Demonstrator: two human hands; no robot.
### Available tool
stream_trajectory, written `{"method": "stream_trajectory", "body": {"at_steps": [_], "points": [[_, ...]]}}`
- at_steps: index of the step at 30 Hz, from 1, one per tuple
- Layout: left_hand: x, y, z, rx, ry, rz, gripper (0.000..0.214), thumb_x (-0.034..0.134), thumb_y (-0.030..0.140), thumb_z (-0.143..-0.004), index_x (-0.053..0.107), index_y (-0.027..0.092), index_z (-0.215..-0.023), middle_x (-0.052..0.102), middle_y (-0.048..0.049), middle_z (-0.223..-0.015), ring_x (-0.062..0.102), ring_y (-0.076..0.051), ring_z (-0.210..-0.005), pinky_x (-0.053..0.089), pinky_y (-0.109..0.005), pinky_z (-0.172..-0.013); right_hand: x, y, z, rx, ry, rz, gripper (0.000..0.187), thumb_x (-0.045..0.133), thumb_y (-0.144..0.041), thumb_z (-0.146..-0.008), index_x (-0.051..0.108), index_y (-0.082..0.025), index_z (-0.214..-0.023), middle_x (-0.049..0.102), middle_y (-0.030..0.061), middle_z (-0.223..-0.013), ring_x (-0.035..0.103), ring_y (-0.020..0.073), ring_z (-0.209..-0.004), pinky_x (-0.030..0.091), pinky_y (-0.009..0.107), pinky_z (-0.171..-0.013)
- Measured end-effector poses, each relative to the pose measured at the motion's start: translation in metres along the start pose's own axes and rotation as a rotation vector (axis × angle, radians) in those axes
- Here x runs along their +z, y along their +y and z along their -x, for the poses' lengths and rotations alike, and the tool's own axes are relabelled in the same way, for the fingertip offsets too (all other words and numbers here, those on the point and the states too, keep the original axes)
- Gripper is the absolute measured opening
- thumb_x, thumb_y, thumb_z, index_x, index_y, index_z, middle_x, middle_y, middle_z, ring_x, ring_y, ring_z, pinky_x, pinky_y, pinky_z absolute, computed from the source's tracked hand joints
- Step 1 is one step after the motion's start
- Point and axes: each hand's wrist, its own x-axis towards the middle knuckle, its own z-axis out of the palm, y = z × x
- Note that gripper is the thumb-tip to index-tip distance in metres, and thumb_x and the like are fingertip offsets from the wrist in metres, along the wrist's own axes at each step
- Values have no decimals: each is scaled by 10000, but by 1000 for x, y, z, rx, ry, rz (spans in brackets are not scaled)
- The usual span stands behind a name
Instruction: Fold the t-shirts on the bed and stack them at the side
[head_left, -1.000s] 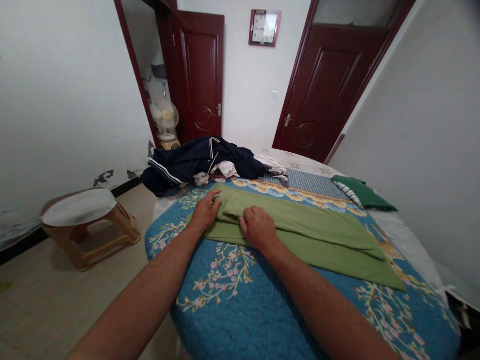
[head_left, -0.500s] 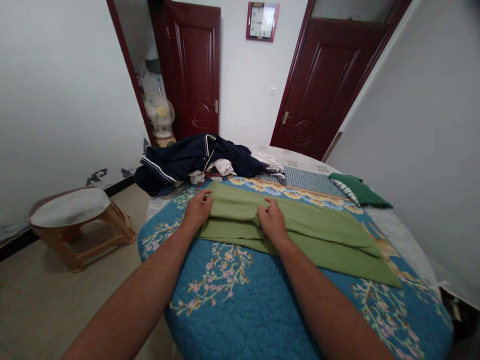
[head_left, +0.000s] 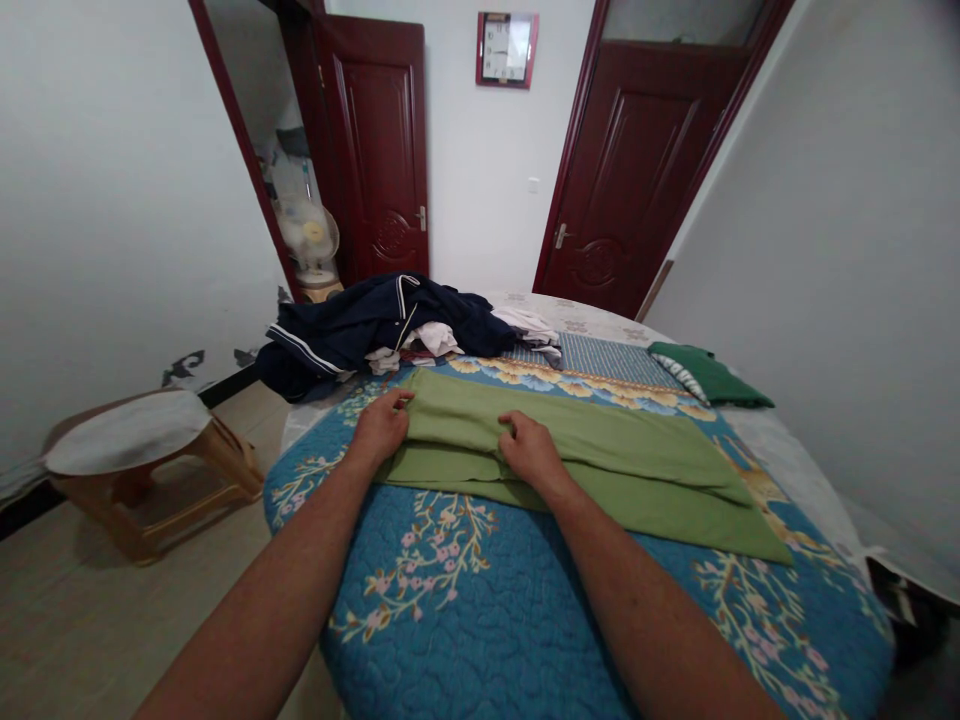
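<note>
A green garment (head_left: pixel 600 455) lies spread lengthwise on the blue floral quilt (head_left: pixel 480 600) of the bed. My left hand (head_left: pixel 381 425) rests on its left end, fingers pinched on the cloth's edge. My right hand (head_left: pixel 529 450) lies a little further along the garment, fingers curled and gripping a fold of the fabric. Both forearms reach in from the bottom of the view.
A heap of clothes topped by a dark navy jacket (head_left: pixel 360 325) sits at the bed's far left. A folded dark green item (head_left: pixel 709 372) lies at the far right. A wooden stool (head_left: pixel 139 465) stands on the floor at left. Two dark red doors and a fan are behind.
My right hand has shifted along the green garment, gathering a fold, and the left hand has stayed at the left end. The view has drifted slightly.
</note>
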Motion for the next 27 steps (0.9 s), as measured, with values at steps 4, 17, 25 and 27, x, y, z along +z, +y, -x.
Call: {"method": "stream_trajectory", "body": {"at_steps": [4, 17, 25, 27], "points": [[-6, 0, -2, 65, -127, 93, 627, 563, 125, -787, 727, 244, -1380, 766, -75, -1288, 708, -278, -1171, 532, -398, -1069, 3, 7, -5, -38, 44, -82, 417, 560, -92, -832, 757, -196, -1184, 774, 88, -1168, 701, 235, -1104, 508, 356, -1069], [-13, -1, -18, 119, -207, 184, 600, 722, 291, -770, 721, 191, -1361, 698, -153, -1437, 643, -327, -1347, 449, -436, -1179, 23, 20, -5, -82, 79, -115, 797, 523, -51, -761, 527, -113, -1555, 491, 178, -1615, 443, 300, -1515, 371, 499, -1278], [12, 15, -53, -12, -141, -64, 340, 770, 265, -728, 755, 196, -1060, 800, -120, -949, 731, -282, -927, 536, -378, -903, 22, 19, -5, -93, 81, -79, 765, 499, -83, -787, 504, -74, -1552, 471, 206, -1620, 439, 297, -1514, 364, 470, -1274], [19, 13, -53, -17, -116, -99, 254, 730, 239, -770, 756, 204, -1020, 797, -115, -959, 725, -277, -949, 525, -378, -921, 23, 19, -4, -84, 93, -71, 778, 502, -80, -782, 495, -79, -1560, 490, 201, -1604, 450, 296, -1504, 368, 467, -1270]]}}
